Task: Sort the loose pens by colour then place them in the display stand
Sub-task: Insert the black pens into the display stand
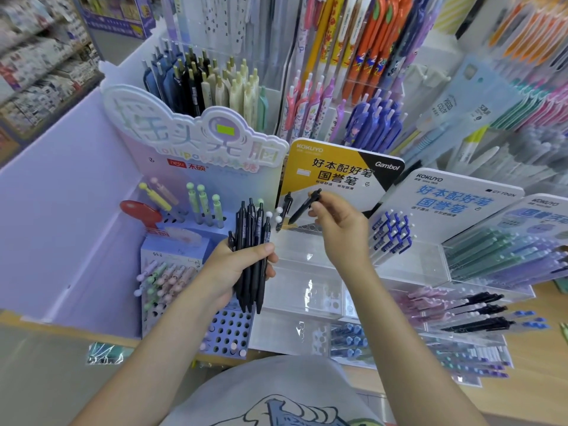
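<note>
A bundle of black pens (250, 256) stands nearly upright in the left hand (236, 269), whose fingers and thumb are curled round the barrels, clips and clickers pointing up. Just to its right, the right hand (339, 224) pinches a single black pen (304, 207) between thumb and fingertips; this pen slants, clicker end up and to the right, tip down and to the left, over the perforated top of a clear acrylic display stand (307, 256). One more black pen (284, 213) stands in that stand, near the yellow-and-black Kokuyo sign (335, 170) that backs it. To the right, a white Kokuyo sign (445, 204) rises behind a cluster of blue-clipped pens (393, 235). To the left, a purple holed stand (227, 333) carries pastel ball-topped pens (163, 278), with a cloud-shaped sign (190, 133) above. Lower right, more black pens (479, 312) lie in a clear tiered tray. The person's grey shirt (276, 395) fills the bottom edge.
</note>
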`<state>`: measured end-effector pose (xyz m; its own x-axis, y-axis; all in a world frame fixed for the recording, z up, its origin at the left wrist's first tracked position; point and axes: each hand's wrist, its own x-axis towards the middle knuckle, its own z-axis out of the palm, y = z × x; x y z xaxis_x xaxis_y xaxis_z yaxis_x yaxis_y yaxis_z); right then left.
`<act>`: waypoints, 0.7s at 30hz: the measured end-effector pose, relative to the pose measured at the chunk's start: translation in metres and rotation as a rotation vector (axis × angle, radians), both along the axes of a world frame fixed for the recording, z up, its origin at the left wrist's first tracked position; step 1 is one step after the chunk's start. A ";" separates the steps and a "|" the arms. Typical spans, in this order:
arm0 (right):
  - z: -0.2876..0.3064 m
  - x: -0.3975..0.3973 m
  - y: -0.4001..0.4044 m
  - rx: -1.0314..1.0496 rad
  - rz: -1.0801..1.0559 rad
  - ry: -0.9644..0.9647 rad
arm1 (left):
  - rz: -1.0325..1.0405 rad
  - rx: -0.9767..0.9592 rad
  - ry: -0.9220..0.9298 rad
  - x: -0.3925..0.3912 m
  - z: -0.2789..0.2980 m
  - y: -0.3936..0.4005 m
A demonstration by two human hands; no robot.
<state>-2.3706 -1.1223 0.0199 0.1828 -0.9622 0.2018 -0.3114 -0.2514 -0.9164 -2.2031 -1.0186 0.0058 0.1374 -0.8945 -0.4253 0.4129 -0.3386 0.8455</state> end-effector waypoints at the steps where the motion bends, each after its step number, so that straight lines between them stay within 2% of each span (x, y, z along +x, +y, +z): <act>1: -0.002 0.001 -0.001 -0.010 0.003 0.031 | 0.002 -0.002 0.002 0.000 0.000 0.000; 7: -0.007 0.011 -0.004 -0.026 0.059 0.172 | -0.011 -0.033 -0.008 -0.002 0.001 -0.002; 11: -0.012 0.014 -0.007 -0.010 0.035 0.177 | -0.016 -0.054 -0.008 -0.004 0.004 -0.003; 17: -0.013 0.014 -0.008 -0.017 0.015 0.295 | -0.011 -0.068 0.043 -0.008 0.005 -0.002; 19: -0.006 0.011 -0.003 -0.045 -0.012 0.294 | -0.010 -0.075 0.059 -0.008 0.004 -0.003; 21: 0.004 0.005 0.007 0.012 0.011 0.206 | -0.013 -0.081 0.074 -0.008 0.003 -0.003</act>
<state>-2.3654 -1.1152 0.0239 0.2293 -0.9620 0.1480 -0.4898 -0.2455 -0.8366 -2.2107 -1.0216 0.0088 0.0971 -0.9278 -0.3602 0.4711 -0.2760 0.8378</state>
